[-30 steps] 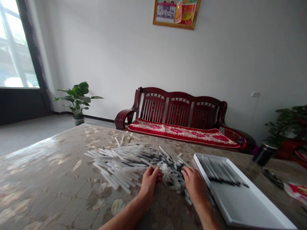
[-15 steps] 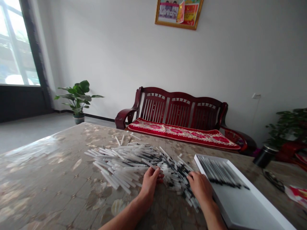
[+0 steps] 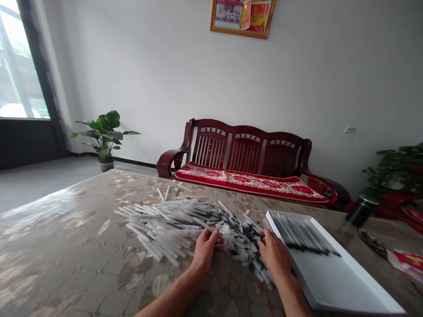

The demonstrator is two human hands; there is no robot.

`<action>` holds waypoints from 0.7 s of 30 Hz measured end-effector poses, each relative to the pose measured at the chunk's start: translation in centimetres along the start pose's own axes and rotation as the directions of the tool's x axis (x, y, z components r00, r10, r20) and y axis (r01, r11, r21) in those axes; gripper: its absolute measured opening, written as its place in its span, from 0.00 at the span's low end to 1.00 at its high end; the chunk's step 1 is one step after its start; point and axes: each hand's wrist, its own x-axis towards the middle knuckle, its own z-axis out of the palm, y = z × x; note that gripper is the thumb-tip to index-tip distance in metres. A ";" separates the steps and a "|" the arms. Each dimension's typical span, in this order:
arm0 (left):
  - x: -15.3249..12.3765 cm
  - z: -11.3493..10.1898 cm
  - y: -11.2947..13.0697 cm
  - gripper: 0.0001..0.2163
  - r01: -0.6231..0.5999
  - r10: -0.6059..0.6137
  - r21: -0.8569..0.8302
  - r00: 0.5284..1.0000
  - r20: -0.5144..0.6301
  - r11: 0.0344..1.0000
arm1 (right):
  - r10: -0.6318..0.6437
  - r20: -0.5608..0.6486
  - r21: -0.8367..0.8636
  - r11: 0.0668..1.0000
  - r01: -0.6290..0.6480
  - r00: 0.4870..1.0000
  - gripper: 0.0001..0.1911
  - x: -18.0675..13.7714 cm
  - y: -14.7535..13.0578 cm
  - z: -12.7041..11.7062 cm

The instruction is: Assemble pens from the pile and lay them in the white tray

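A large pile of whitish pen barrels [image 3: 158, 237] lies on the table, with smaller black and clear pen pieces [image 3: 243, 240] on its right side. My left hand [image 3: 205, 248], at the near edge of the pile, pinches one pale pen barrel [image 3: 200, 223] that points away to the left. Fingers curled, my right hand [image 3: 275, 253] rests at the right side of the black and clear pieces; what its fingertips hold is hidden. Right beside that hand is a shallow white box [image 3: 346, 281]. A row of pens [image 3: 304, 233] with black ends lies in its far part.
The patterned table [image 3: 82, 246] runs under everything. A black cylinder [image 3: 361, 211], a dark cable [image 3: 373, 244] and a red packet [image 3: 408, 262] are at the right. Beyond the table stands a dark red wooden bench [image 3: 246, 149]. A potted plant [image 3: 105, 132] is at the left.
The view has shifted slightly. My right hand has moved a little away from me, among the pieces. My left hand keeps its pinch on the pen barrel, nearly in place.
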 end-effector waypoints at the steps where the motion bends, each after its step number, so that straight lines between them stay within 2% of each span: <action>1: 0.0 0.0 0.0 0.22 -0.001 0.001 -0.001 1.000 0.001 1.000 | -0.005 0.003 0.007 1.000 0.005 1.000 0.06 -0.1 0.0 -0.2; 11: 0.0 0.1 0.1 0.21 -0.011 0.011 -0.001 1.000 0.007 1.000 | -0.038 0.069 -0.058 0.997 0.042 0.997 0.06 -0.6 0.0 -0.9; 16: 0.1 0.0 0.3 0.20 -0.018 0.018 -0.036 1.000 0.003 0.999 | -0.056 0.010 -0.044 0.997 0.056 0.998 0.04 -0.6 -0.2 -0.9; 21: 0.6 -0.3 0.6 0.18 0.014 -0.016 -0.130 1.000 -0.009 0.991 | -0.107 -0.074 0.012 0.994 0.108 0.991 0.08 -0.5 -0.4 -1.3</action>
